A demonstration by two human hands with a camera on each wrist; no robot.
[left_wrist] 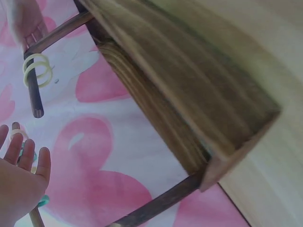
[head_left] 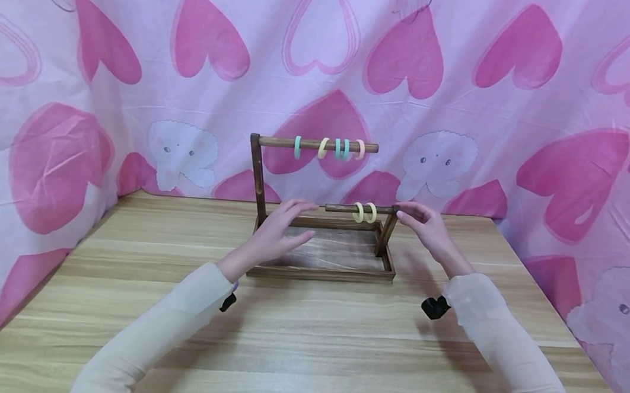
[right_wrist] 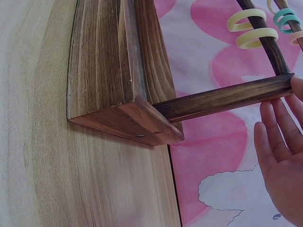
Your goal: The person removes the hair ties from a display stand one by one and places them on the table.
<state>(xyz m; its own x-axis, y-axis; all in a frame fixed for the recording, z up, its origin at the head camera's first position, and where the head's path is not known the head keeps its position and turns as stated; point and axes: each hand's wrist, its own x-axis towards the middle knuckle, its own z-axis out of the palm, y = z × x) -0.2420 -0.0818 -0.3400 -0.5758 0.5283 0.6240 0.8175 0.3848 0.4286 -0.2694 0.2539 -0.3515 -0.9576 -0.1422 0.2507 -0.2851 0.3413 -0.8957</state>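
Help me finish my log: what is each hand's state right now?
Left hand: open, holding nothing.
Right hand: pinching the top of the shorter wooden post.

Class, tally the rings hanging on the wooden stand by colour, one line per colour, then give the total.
Pale yellow round rings: 3 (1 on the upper brown wooden bar, 2 on the lower brown wooden bar)
Teal round rings: 3
Pale pink round ring: 1
Total: 7
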